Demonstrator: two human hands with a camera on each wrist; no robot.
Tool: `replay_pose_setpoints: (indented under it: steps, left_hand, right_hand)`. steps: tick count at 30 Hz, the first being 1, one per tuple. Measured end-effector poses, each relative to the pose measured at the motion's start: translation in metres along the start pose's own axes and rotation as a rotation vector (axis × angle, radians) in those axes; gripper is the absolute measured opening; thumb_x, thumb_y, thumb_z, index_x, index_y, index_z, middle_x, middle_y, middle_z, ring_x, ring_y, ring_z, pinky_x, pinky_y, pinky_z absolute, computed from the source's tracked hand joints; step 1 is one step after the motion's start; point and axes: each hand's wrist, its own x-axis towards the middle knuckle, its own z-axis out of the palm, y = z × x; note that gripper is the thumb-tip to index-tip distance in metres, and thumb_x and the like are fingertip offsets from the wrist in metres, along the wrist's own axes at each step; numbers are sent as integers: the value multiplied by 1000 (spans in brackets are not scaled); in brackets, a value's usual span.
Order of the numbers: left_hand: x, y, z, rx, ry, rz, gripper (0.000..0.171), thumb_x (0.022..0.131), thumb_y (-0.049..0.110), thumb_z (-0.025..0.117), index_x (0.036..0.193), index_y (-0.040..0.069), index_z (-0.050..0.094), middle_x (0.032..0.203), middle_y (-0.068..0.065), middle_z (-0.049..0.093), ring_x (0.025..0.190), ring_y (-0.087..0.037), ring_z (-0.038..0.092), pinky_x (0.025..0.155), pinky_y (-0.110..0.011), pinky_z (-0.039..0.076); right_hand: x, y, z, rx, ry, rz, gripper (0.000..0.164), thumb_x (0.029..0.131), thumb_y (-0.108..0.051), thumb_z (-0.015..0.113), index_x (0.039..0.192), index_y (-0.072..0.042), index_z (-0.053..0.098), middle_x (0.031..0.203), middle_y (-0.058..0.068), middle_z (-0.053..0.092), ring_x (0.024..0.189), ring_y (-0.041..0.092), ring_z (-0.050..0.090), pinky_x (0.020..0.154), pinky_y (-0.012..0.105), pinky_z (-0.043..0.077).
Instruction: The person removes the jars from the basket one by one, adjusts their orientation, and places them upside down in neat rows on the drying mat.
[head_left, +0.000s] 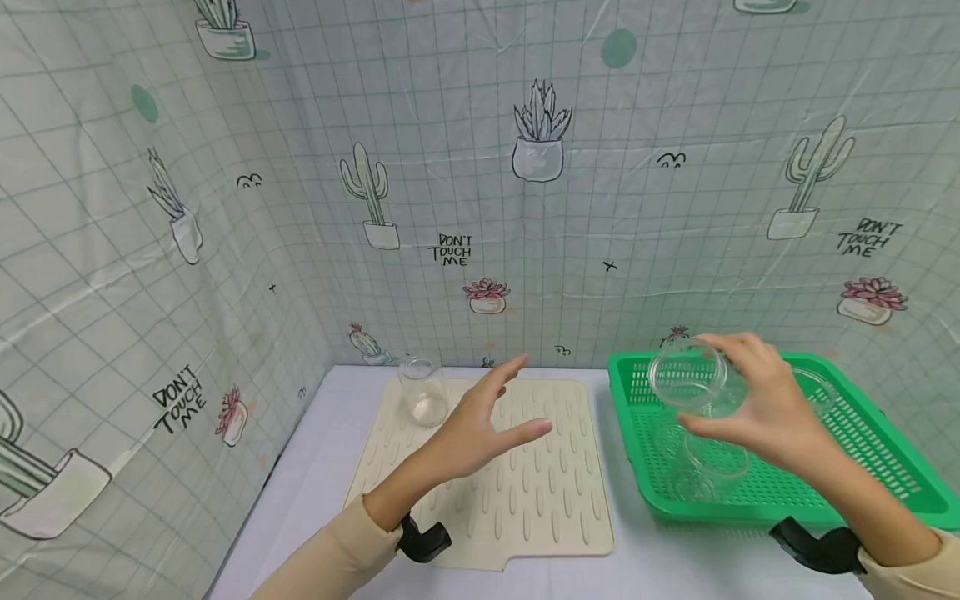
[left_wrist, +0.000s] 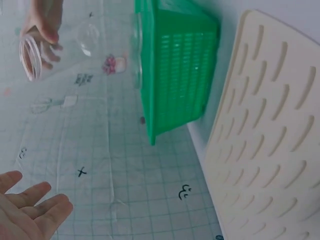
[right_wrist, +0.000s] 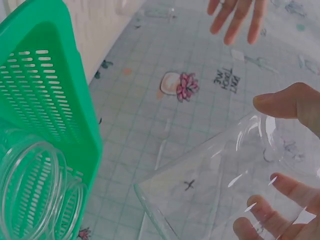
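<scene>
My right hand point(head_left: 768, 404) grips a clear, see-through jar point(head_left: 678, 379), thumb on one side and fingers on the other. The jar is tilted on its side in the air above a green plastic basket point(head_left: 645, 500), its round rim facing left. In the right wrist view its body point(right_wrist: 215, 175) stretches away from the fingers. More clear jars point(head_left: 716, 475) are inside the basket. Over the cream ridged mat point(head_left: 555, 533), my left hand point(head_left: 476, 429) hovers with thumb and fingers spread, holding nothing. Another clear jar point(head_left: 424, 396) stands at the mat's back left corner.
A white-covered table point(head_left: 292, 508) bears the mat on the left and the basket on the right, with a narrow strip between them. A printed plastic sheet point(head_left: 562, 225) with cacti and grid lines rises behind and along the sides.
</scene>
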Motion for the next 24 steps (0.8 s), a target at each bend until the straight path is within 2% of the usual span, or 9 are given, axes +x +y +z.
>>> replay_pose_setpoints:
  steps: [4, 12, 19, 24]
  left_hand:
    - [5, 5, 5, -24, -8, 35, 84, 91, 48, 70, 158, 29, 23, 160, 10, 27, 146, -12, 27, 117, -36, 28]
    - [16, 13, 17, -53, -11, 103, 84, 91, 38, 73, 158, 26, 24, 160, 10, 28, 146, -11, 27, 116, -33, 31]
    - [25, 21, 30, -79, 12, 107, 84, 90, 40, 74, 158, 23, 26, 159, 4, 31, 143, -13, 32, 113, -32, 35]
    - [31, 23, 39, -114, 33, 111, 84, 90, 39, 75, 157, 22, 28, 158, 5, 31, 141, -13, 35, 111, -29, 37]
  right_hand:
    - [4, -6, 9, -11, 6, -36, 87, 55, -7, 95, 133, -6, 57, 114, 13, 53, 107, 40, 44, 82, 62, 30]
    - [10, -16, 24, -108, 46, -157, 89, 48, -6, 98, 128, -11, 60, 114, 11, 54, 103, 38, 45, 80, 56, 30]
    - [14, -24, 34, -185, 61, -203, 89, 47, -5, 98, 128, -10, 60, 116, 15, 53, 106, 43, 44, 83, 60, 31]
    - [18, -30, 40, -215, 71, -231, 88, 46, -3, 97, 126, -8, 60, 116, 16, 53, 107, 44, 44, 84, 59, 32]
